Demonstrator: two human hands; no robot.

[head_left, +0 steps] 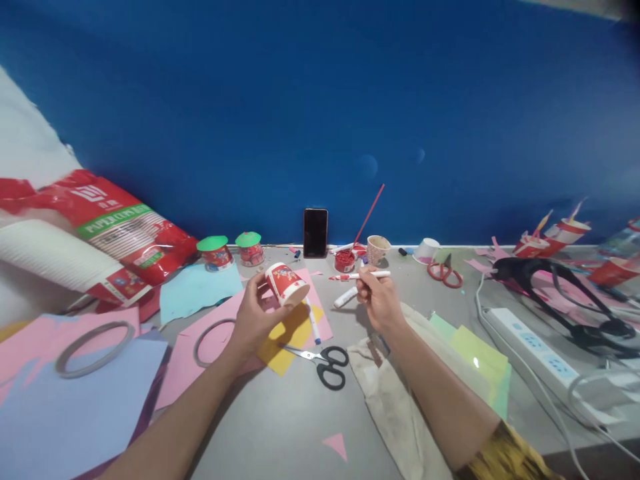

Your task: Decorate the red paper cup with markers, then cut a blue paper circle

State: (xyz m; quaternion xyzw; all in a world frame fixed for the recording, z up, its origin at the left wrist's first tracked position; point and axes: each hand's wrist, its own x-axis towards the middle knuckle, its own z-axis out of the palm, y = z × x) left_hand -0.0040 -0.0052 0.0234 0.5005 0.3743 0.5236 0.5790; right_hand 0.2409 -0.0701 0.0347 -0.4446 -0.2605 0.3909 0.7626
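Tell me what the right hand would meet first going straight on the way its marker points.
The right hand would likely meet the paper cup held in the left hand; the marker points that way, though one view leaves depth unclear.

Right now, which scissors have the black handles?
The scissors in front, closer than the patterned cup in the left hand, with blades over the orange-yellow paper. The other pair, farther back on the right by the white cup, has red handles.
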